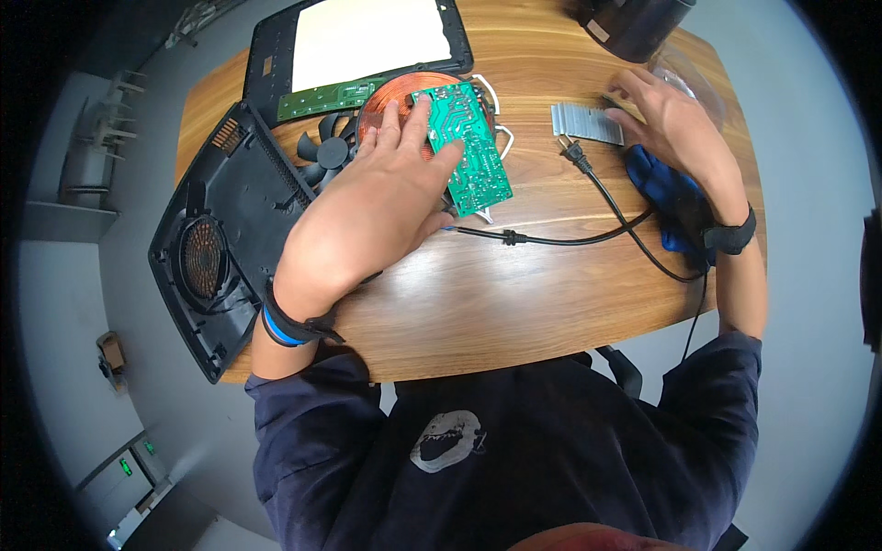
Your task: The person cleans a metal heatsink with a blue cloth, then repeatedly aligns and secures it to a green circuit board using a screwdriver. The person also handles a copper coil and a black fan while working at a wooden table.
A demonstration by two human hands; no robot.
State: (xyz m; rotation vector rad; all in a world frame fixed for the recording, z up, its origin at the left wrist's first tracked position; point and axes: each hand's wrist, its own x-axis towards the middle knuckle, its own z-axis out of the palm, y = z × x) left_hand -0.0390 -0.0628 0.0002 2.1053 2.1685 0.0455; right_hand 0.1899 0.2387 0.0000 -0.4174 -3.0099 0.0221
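Observation:
My left hand (377, 188) reaches over the green circuit board (482, 170), its index finger on the board's face and its thumb by the lower left edge. Its other fingers spread over the board's upper corner and the round copper coil (404, 87). The board lies tilted, partly over the coil, solder side up. My right hand (675, 124) is at the right end of a silver finned heat sink (581, 123), fingers curved and apart, thumb at its edge. A black power cord (597, 179) with a two-pin plug lies just below the heat sink.
Left on the wooden table (514, 312) lie a black plastic housing (266, 165), a black fan (322, 151) and a long green board strip (322, 99). Behind is a black-framed white panel (367, 37). A dark container (634, 28), clear plastic (684, 73) and blue-black cloth (666, 197) are right.

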